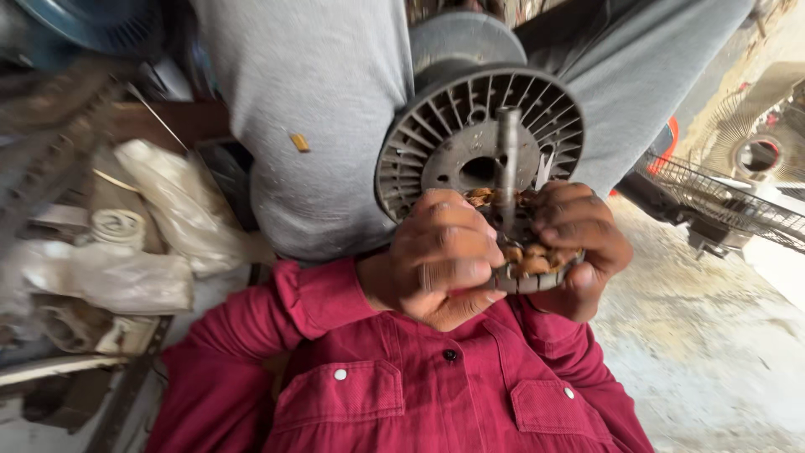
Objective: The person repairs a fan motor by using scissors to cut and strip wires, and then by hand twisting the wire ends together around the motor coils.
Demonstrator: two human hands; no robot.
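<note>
We hold the slotted fan motor housing [470, 134] close before the chest; left hand [440, 256] curled tight on its near rim, right hand [579, 243] clasping opposite, steadying the shaft [507, 159] upright between them.

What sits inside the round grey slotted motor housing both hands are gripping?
A grey metal shaft rises from the round grey slotted motor housing; copper windings show between the left hand and right hand, which cover the lower rim.

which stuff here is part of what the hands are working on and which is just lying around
In hand:
- round grey slotted metal motor housing with steel shaft
- copper windings
- left hand, right hand

Lying about:
- wire fan guard
- crumpled white plastic bags
- blue fan
</note>
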